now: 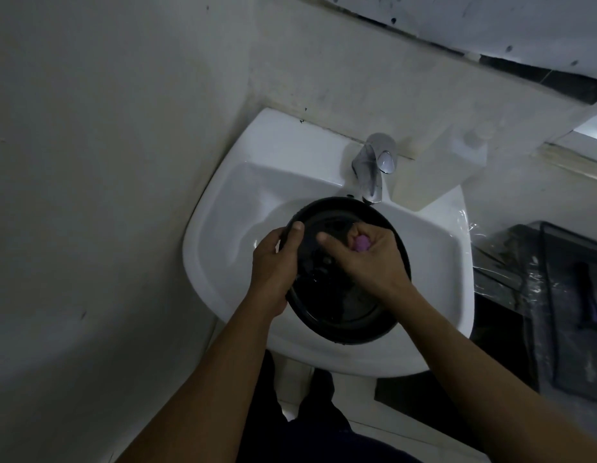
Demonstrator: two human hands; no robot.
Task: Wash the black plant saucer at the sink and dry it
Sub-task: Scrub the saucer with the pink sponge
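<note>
Saucer [344, 305] over sink [223, 202], left fingers [295, 228] gripping rim (right hand [364, 259] inside)

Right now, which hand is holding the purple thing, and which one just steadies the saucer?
The right hand is closed on the small purple object, pressed inside the black saucer. The left hand only grips the saucer's left rim.

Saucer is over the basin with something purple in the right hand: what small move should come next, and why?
Probably rub the purple piece around the saucer floor. The right hand already presses it inside, the left hand steadies the rim, and no water visibly runs from the tap.
</note>
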